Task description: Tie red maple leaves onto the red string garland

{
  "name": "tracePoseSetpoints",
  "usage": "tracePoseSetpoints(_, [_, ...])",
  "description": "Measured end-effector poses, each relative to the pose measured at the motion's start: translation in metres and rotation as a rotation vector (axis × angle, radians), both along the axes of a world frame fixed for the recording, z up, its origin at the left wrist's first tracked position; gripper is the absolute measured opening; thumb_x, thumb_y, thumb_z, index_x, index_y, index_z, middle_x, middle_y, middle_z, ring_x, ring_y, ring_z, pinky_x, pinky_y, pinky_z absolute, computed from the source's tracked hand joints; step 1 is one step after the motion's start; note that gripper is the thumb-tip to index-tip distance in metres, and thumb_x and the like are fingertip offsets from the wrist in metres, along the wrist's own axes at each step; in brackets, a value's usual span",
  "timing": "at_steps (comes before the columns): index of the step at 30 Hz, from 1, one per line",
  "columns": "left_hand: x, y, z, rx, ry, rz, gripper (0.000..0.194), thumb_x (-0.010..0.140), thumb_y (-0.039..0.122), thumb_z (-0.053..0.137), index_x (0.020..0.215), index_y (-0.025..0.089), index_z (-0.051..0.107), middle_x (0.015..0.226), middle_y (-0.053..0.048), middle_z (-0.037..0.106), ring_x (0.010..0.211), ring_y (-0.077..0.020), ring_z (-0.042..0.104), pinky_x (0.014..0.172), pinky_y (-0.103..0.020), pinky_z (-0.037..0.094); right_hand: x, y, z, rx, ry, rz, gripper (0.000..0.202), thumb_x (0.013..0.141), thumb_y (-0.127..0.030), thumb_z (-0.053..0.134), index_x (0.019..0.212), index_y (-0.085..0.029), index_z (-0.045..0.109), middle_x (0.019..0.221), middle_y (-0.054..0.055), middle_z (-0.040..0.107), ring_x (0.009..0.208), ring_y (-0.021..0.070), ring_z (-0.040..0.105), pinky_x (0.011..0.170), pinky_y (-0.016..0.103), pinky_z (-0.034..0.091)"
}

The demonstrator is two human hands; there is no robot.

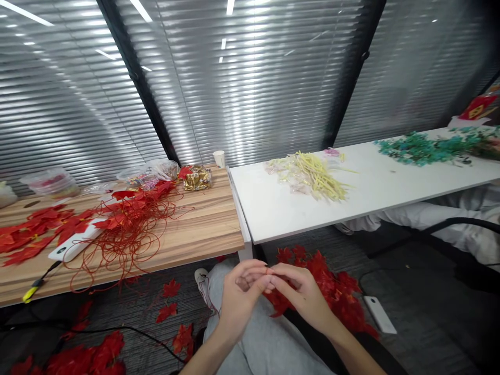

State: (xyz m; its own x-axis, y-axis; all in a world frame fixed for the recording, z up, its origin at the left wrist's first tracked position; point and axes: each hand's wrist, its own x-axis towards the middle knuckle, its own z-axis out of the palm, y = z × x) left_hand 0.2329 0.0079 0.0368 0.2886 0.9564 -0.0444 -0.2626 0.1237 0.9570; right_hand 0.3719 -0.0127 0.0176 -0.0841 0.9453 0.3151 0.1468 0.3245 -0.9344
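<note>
My left hand [242, 291] and my right hand [299, 291] meet above my lap, fingertips pinched together. A thin bit of red cord [267, 270] shows between their fingertips; how it runs inside the fingers is hidden. Both hands are closed on it. Just beyond my right hand lies a heap of red artificial maple leaves [324, 276]. On the wooden table to the left, a tangle of red cord [127, 237] spreads beside more red leaves [74, 224].
A white power bank [80, 242], gold packet [198, 178] and paper cup [219, 159] stand on the wooden table. The white table [265, 208] holds yellow strips [318, 177] and teal foliage [417, 148]. Another person's legs [422, 219] show at right.
</note>
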Motion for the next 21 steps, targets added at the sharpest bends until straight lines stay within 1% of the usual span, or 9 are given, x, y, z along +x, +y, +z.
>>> tracePoseSetpoints(3, [-0.002, -0.001, 0.0, -0.01, -0.049, -0.05, 0.024, 0.068, 0.018, 0.068, 0.089, 0.013, 0.057, 0.077, -0.003, 0.063, 0.054, -0.01, 0.06, 0.048, -0.02, 0.05, -0.001, 0.001, 0.003, 0.032, 0.002, 0.016, 0.017, 0.084, -0.023, 0.052, 0.075, -0.015, 0.065, 0.069, 0.004, 0.062, 0.065, 0.0132, 0.056, 0.062, 0.023, 0.043])
tracePoseSetpoints(6, [-0.002, -0.001, 0.0, 0.007, -0.081, -0.089, 0.027, 0.068, 0.018, 0.068, 0.092, 0.015, 0.055, 0.078, -0.001, 0.059, 0.05, -0.0096, 0.058, 0.042, -0.018, 0.046, -0.001, 0.002, 0.004, 0.054, 0.027, 0.032, 0.017, 0.083, -0.022, 0.054, 0.074, -0.015, 0.065, 0.068, 0.004, 0.059, 0.065, 0.0129, 0.054, 0.061, 0.024, 0.042])
tracePoseSetpoints(10, [0.001, 0.0, -0.003, 0.011, -0.1, -0.116, 0.028, 0.07, 0.021, 0.067, 0.095, 0.018, 0.054, 0.082, -0.001, 0.056, 0.047, -0.0069, 0.056, 0.04, -0.017, 0.042, -0.001, 0.004, 0.001, 0.044, 0.11, 0.019, 0.014, 0.08, -0.024, 0.057, 0.076, -0.015, 0.066, 0.064, 0.002, 0.051, 0.059, 0.0111, 0.049, 0.054, 0.023, 0.039])
tracePoseSetpoints(13, [0.003, 0.001, -0.002, 0.009, -0.05, -0.149, 0.027, 0.074, 0.025, 0.063, 0.099, 0.019, 0.054, 0.09, -0.003, 0.057, 0.053, -0.007, 0.057, 0.045, -0.017, 0.043, -0.001, 0.005, -0.001, 0.025, 0.134, -0.029, 0.014, 0.079, -0.026, 0.059, 0.073, -0.015, 0.066, 0.058, -0.001, 0.043, 0.052, 0.0091, 0.042, 0.048, 0.022, 0.033])
tracePoseSetpoints(15, [0.0, 0.003, 0.006, 0.065, 0.061, -0.156, 0.027, 0.076, 0.026, 0.061, 0.101, 0.018, 0.057, 0.092, -0.006, 0.059, 0.067, -0.0114, 0.06, 0.057, -0.021, 0.048, 0.001, 0.004, 0.0, 0.029, 0.114, -0.057, 0.015, 0.078, -0.026, 0.059, 0.07, -0.015, 0.067, 0.055, -0.002, 0.039, 0.051, 0.0089, 0.039, 0.048, 0.022, 0.032])
tracePoseSetpoints(16, [-0.004, 0.005, 0.013, 0.129, 0.13, -0.134, 0.026, 0.076, 0.026, 0.061, 0.1, 0.018, 0.058, 0.093, -0.008, 0.061, 0.077, -0.0143, 0.06, 0.065, -0.023, 0.049, 0.001, 0.004, 0.0, 0.036, 0.099, -0.079, 0.016, 0.078, -0.027, 0.06, 0.069, -0.016, 0.067, 0.054, -0.002, 0.038, 0.051, 0.009, 0.038, 0.048, 0.022, 0.031])
tracePoseSetpoints(17, [-0.01, 0.006, 0.021, 0.216, 0.2, -0.087, 0.025, 0.075, 0.025, 0.062, 0.099, 0.017, 0.06, 0.097, -0.009, 0.061, 0.088, -0.0172, 0.059, 0.074, -0.026, 0.048, 0.003, 0.003, 0.001, 0.042, 0.084, -0.102, 0.016, 0.078, -0.027, 0.06, 0.07, -0.016, 0.068, 0.054, -0.002, 0.038, 0.051, 0.0091, 0.038, 0.048, 0.022, 0.031])
tracePoseSetpoints(19, [-0.027, 0.004, 0.042, 0.429, 0.29, 0.073, 0.023, 0.073, 0.025, 0.063, 0.096, 0.018, 0.063, 0.109, -0.009, 0.059, 0.104, -0.0211, 0.053, 0.088, -0.032, 0.044, 0.005, 0.003, 0.0, 0.048, 0.062, -0.161, 0.015, 0.078, -0.027, 0.059, 0.073, -0.018, 0.07, 0.054, -0.001, 0.042, 0.05, 0.0094, 0.039, 0.047, 0.022, 0.03])
tracePoseSetpoints(21, [-0.047, -0.002, 0.061, 0.594, 0.323, 0.223, 0.03, 0.068, 0.032, 0.068, 0.096, 0.02, 0.064, 0.107, -0.008, 0.06, 0.104, -0.023, 0.052, 0.09, -0.037, 0.044, 0.006, 0.003, -0.002, 0.048, 0.048, -0.217, 0.015, 0.079, -0.028, 0.058, 0.077, -0.02, 0.071, 0.057, 0.001, 0.05, 0.051, 0.0105, 0.042, 0.046, 0.023, 0.031])
